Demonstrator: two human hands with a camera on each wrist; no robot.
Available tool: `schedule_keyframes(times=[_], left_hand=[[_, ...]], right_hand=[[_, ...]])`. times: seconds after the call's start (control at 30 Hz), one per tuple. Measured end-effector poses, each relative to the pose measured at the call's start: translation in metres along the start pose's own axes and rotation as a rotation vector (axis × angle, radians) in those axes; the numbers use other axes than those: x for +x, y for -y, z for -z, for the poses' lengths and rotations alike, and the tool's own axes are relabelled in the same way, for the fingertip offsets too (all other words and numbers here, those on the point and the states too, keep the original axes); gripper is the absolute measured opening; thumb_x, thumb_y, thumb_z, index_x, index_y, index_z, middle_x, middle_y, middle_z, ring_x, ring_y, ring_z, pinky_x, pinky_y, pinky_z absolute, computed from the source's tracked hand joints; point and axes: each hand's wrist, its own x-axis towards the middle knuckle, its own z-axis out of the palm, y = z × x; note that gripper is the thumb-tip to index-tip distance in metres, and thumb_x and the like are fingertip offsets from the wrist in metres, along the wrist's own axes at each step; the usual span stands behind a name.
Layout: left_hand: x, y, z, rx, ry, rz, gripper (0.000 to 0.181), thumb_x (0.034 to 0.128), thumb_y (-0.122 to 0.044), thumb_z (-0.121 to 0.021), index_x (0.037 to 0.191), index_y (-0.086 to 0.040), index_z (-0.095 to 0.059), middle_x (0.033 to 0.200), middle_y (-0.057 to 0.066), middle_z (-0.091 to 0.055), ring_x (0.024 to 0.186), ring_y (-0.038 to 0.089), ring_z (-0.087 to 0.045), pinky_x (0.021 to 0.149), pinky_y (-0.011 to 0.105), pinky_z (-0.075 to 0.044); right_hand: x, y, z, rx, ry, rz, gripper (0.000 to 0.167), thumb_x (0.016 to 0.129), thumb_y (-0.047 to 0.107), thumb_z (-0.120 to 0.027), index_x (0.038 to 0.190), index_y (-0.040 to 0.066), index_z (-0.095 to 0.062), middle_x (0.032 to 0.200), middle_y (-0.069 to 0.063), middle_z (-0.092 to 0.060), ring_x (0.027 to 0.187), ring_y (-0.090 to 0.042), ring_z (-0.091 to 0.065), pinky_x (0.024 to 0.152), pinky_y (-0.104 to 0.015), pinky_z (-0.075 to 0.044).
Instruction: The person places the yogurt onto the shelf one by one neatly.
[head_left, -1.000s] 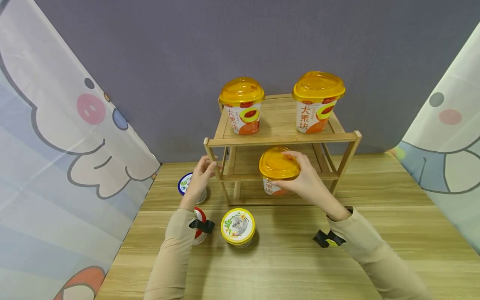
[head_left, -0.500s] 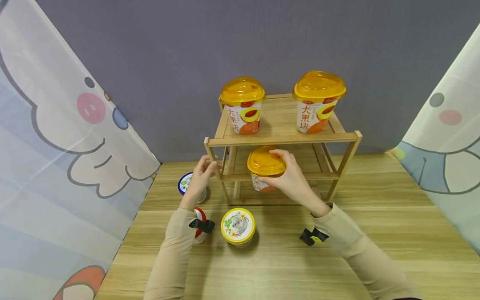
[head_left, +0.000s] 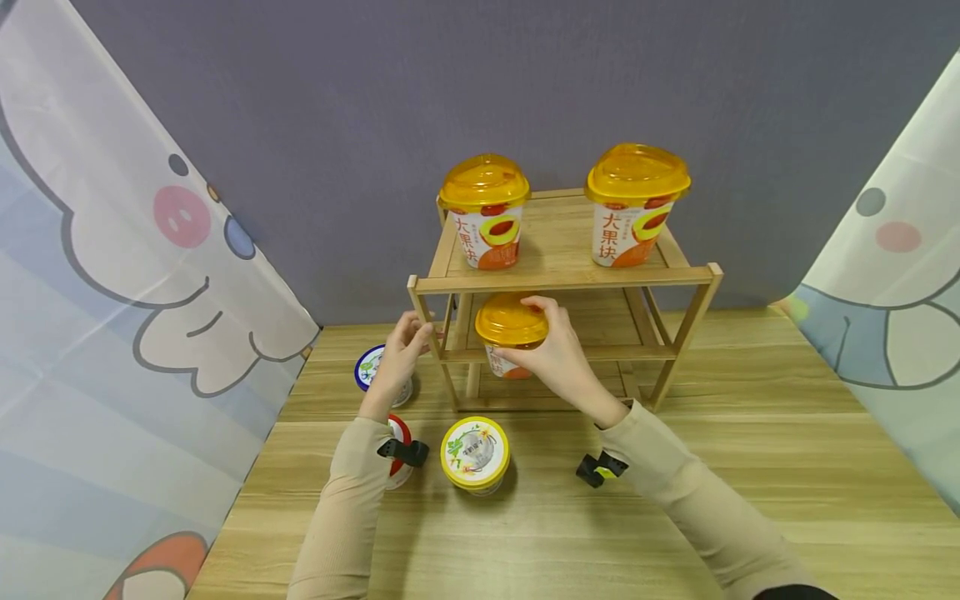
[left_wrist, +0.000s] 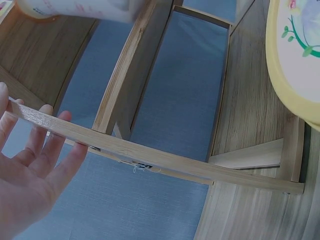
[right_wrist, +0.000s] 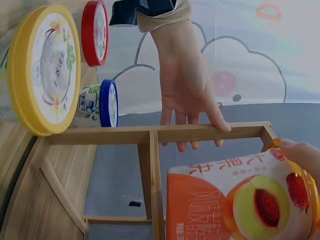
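Note:
My right hand [head_left: 561, 354] grips a fruit cup with a domed orange lid [head_left: 508, 322], thumb in front and fingers on the lid's right side. This cup is in the left part of the rack's middle level; the right wrist view shows its peach print [right_wrist: 260, 205]. I cannot tell whether its base touches the shelf. My left hand [head_left: 405, 343] holds the left front post of the wooden rack [head_left: 555, 280]; the left wrist view has its fingers [left_wrist: 62, 162] behind the wood. Two matching fruit cups, a left one [head_left: 486, 212] and a right one [head_left: 633, 208], stand on top.
On the table [head_left: 525, 533] before the rack stands a yellow-lidded tub [head_left: 476, 454]. A red-lidded tub [head_left: 400, 475] is partly behind the left sleeve, and a blue-lidded tub [head_left: 367, 367] is beside the left wrist. A grey wall [head_left: 375, 125] rises behind.
My right hand has moved the fruit cup leftward along the rack's middle level, from near its centre to its left part. The left hand has stayed on the post.

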Motion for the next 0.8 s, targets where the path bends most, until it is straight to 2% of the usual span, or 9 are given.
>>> schedule_keyframes(times=[0.2,0.4,0.5,0.67,0.8], left_hand=[[0.000,0.000,-0.001,0.025,-0.017,-0.009,0.023,0.0938,-0.019,-0.044,0.110,-0.003,-0.043,0.093,0.013,-0.050,0.092,0.020,-0.051,0.087,0.044,-0.043],[0.000,0.000,-0.001,-0.037,-0.012,-0.023,0.024,0.0940,-0.015,-0.043,0.114,-0.001,-0.043,0.103,0.027,-0.050,0.101,0.036,-0.050,0.086,0.042,-0.044],[0.001,0.001,-0.001,-0.063,-0.007,-0.029,0.024,0.0938,-0.013,-0.043,0.114,0.000,-0.043,0.105,0.029,-0.050,0.103,0.040,-0.049,0.085,0.040,-0.044],[0.001,0.001,-0.002,-0.069,-0.013,-0.032,0.023,0.0935,-0.013,-0.043,0.114,-0.001,-0.044,0.102,0.024,-0.053,0.102,0.042,-0.049,0.083,0.037,-0.046],[0.001,0.001,-0.002,-0.052,-0.018,-0.025,0.024,0.0935,-0.015,-0.044,0.114,-0.002,-0.044,0.096,0.009,-0.056,0.102,0.041,-0.049,0.083,0.036,-0.046]], right_hand=[[0.007,0.004,-0.008,0.009,-0.015,-0.044,0.069,0.067,0.028,-0.077,0.121,0.010,-0.038,0.115,-0.016,-0.039,0.102,-0.027,-0.043,0.086,-0.043,-0.040],[0.015,0.006,-0.012,0.031,-0.006,-0.057,0.072,0.066,0.030,-0.078,0.122,0.007,-0.038,0.114,-0.015,-0.044,0.102,-0.026,-0.045,0.084,-0.040,-0.042],[0.020,0.006,-0.015,0.033,0.002,-0.079,0.074,0.066,0.032,-0.077,0.123,0.006,-0.037,0.114,-0.014,-0.045,0.101,-0.025,-0.047,0.083,-0.038,-0.043],[0.026,0.006,-0.017,0.039,0.017,-0.093,0.077,0.067,0.033,-0.076,0.126,0.006,-0.035,0.116,-0.013,-0.043,0.102,-0.024,-0.047,0.082,-0.037,-0.044],[0.031,0.005,-0.019,0.077,0.015,-0.042,0.080,0.068,0.029,-0.077,0.132,0.013,-0.031,0.122,-0.008,-0.043,0.106,-0.022,-0.047,0.086,-0.036,-0.042]])
